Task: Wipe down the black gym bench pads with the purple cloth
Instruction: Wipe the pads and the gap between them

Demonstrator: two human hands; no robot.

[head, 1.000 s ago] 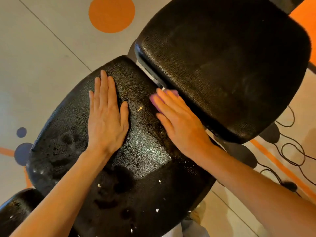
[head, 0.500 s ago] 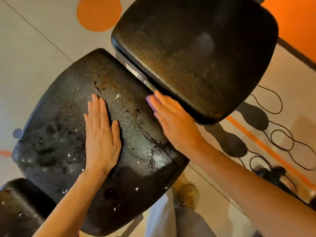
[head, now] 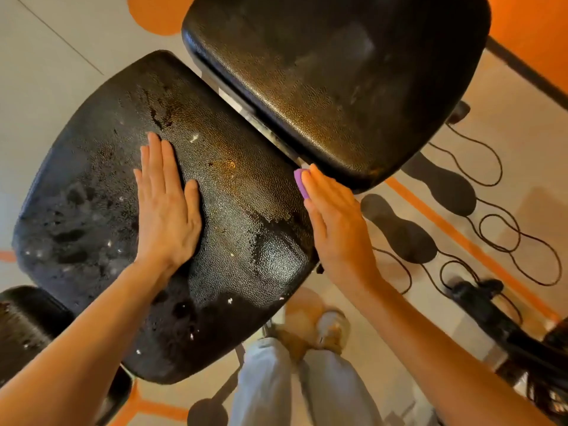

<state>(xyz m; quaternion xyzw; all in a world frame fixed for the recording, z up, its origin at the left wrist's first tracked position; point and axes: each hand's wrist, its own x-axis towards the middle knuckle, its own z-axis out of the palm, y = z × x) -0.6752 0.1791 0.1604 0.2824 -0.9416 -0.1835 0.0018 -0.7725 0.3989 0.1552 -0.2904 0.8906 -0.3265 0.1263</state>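
Purple cloth (head: 300, 182) has slid to the seat pad's (head: 92, 186) right edge, straight fingers (head: 319, 192) pressing it there, so that edge gets wiped.

Seat pad (head: 246, 229): black, pebbled vinyl, broad and rounded; surface wet, beaded with droplets, flecked with pale specks; lies directly under the flat left hand (head: 167, 207) and left of the right hand (head: 333, 222).
Back pad (head: 338, 81): black, same texture, drier, faintly smeared; set just beyond the right hand's fingertips, across a narrow gap.
Purple cloth (head: 300, 181): small visible edge, pressed under the right hand's fingers at the seat pad's right edge.
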